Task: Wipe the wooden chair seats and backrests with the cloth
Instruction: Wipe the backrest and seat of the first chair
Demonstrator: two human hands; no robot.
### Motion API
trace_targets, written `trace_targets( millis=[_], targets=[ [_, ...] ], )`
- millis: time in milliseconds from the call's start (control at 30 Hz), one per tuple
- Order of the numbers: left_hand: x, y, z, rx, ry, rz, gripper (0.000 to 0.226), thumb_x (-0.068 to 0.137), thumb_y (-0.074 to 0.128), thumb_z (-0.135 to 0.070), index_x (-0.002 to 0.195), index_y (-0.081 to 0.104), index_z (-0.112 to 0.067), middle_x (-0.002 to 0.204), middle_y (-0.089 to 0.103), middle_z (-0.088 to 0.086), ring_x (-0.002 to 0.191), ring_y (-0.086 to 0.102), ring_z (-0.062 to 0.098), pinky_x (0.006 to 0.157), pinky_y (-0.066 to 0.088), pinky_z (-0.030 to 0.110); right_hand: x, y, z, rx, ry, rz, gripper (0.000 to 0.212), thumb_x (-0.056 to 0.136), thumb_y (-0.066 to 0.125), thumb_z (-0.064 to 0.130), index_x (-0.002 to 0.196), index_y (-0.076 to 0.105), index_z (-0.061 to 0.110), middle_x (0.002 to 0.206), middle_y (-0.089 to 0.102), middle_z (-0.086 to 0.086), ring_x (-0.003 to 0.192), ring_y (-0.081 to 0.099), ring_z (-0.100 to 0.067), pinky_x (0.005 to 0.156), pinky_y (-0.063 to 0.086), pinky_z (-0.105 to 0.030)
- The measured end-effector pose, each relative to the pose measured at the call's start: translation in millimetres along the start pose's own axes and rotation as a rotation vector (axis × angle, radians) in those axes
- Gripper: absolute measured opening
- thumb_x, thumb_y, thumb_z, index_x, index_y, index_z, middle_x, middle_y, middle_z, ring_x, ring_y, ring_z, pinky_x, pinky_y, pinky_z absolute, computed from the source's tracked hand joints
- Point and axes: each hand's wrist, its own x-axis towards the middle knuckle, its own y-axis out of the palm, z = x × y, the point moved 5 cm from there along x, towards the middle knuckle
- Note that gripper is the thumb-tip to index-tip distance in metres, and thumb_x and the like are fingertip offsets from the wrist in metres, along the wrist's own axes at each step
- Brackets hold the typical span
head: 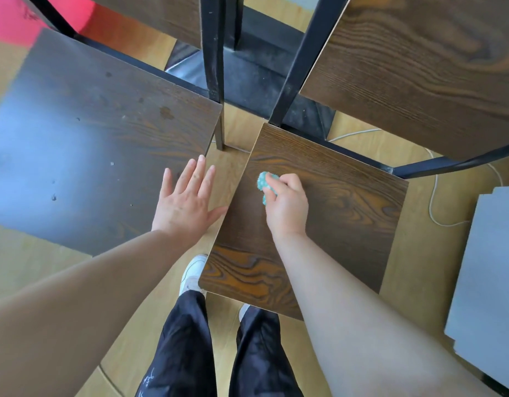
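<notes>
Cloth [264, 181] balled in grip of right hand [287, 206], poking out thumb-side, on chair seat [350, 202], left hand [186, 202] spread, released

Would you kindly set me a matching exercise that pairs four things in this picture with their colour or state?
Things:
1. cloth
2. left hand
3. left seat
4. shoe

Colour or state:
a. white
b. speckled with marks
c. teal, bunched in the right hand
d. fingers spread, holding nothing

Pairs: 1-c, 2-d, 3-b, 4-a
</notes>
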Motion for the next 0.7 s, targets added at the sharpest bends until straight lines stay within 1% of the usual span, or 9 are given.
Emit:
trace_targets(
  millis=[133,233,300,333,367,433,500,600,700],
  targets=[
    [-2.7,-4.4,-9.7,0.018,0.006,0.011,0.082,0.094,0.012,-0.068,0.159,-0.005,-0.021,0.166,-0.011,0.005,0.152,-0.013,0.022,0.121,-0.003,0.056,0.8,-12.1,-6.0,0.166,0.087,0.018,0.029,0.093,0.064,0.013,0.122,0.068,0.015,0.11,0.053,0.005,0.101,0.057,-0.011,0.085,0.054,-0.018],
    [-1.4,-11.3,-23.7,0.035,0.037,0.008,0.082,0.094,0.011,-0.068,0.158,-0.007,-0.021,0.166,-0.013,0.005,0.151,-0.017,0.023,0.121,-0.004,0.056,5.3,-47.1,-39.6,0.215,0.188,-0.128,0.028,0.093,0.065,0.015,0.121,0.069,0.017,0.108,0.051,0.007,0.094,0.057,-0.007,0.079,0.048,-0.008],
    [2.3,-15.8,-34.9,0.039,0.055,-0.003,0.081,0.094,0.01,-0.068,0.158,-0.006,-0.021,0.166,-0.012,0.005,0.151,-0.016,0.022,0.122,-0.003,0.055,9.9,-80.9,-83.6,0.203,0.306,-0.25,0.028,0.093,0.065,0.017,0.121,0.069,0.018,0.107,0.05,0.009,0.091,0.056,-0.005,0.068,0.039,0.004],
    [3.6,-17.5,-35.2,0.036,0.052,-0.01,0.081,0.094,0.011,-0.068,0.158,-0.005,-0.021,0.166,-0.011,0.005,0.152,-0.015,0.021,0.122,-0.002,0.054,12.3,-95.1,-105.0,0.178,0.372,-0.303,0.028,0.093,0.064,0.018,0.121,0.069,0.019,0.108,0.049,0.01,0.092,0.056,-0.005,0.065,0.036,0.005],
    [6.7,-19.2,-41.1,0.033,0.055,-0.017,0.081,0.094,0.012,-0.068,0.158,-0.005,-0.02,0.166,-0.01,0.004,0.152,-0.014,0.02,0.122,-0.001,0.054,13.6,-113.0,-131.2,0.157,0.449,-0.358,0.027,0.094,0.064,0.019,0.121,0.069,0.019,0.109,0.049,0.008,0.094,0.058,-0.009,0.068,0.035,0.003],
    [14.7,-20.8,-54.9,0.021,0.062,-0.029,0.082,0.094,0.014,-0.068,0.158,-0.005,-0.02,0.166,-0.008,0.004,0.152,-0.013,0.019,0.122,0.001,0.054,13.6,-142.6,-179.2,0.157,0.589,-0.437,0.027,0.093,0.065,0.019,0.119,0.07,0.017,0.113,0.053,0.001,0.099,0.062,-0.019,0.074,0.043,-0.012],
    [23.1,-21.0,-67.6,0.013,0.067,-0.031,0.082,0.094,0.016,-0.068,0.157,-0.005,-0.019,0.166,-0.008,0.004,0.152,-0.013,0.018,0.123,0.0,0.053,13.2,-156.0,-208.7,0.166,0.657,-0.439,0.026,0.092,0.066,0.019,0.118,0.071,0.016,0.117,0.054,-0.002,0.101,0.064,-0.022,0.075,0.049,-0.019],
    [29.2,-19.6,-79.9,0.017,0.085,-0.04,0.082,0.095,0.019,-0.067,0.157,-0.002,-0.019,0.167,-0.005,0.004,0.152,-0.011,0.019,0.122,0.001,0.053,15.6,-153.7,-217.6,0.182,0.625,-0.384,0.026,0.092,0.068,0.02,0.118,0.071,0.017,0.111,0.051,0.006,0.099,0.064,-0.018,0.075,0.054,-0.019],
    [30.2,-19.6,-83.4,0.011,0.11,-0.056,0.081,0.096,0.022,-0.066,0.158,0.002,-0.018,0.167,-0.001,0.006,0.153,-0.007,0.02,0.121,0.002,0.053,16.1,-147.1,-216.1,0.235,0.608,-0.364,0.027,0.091,0.068,0.023,0.118,0.071,0.019,0.11,0.052,0.008,0.097,0.065,-0.017,0.08,0.06,-0.03]
  ],
)
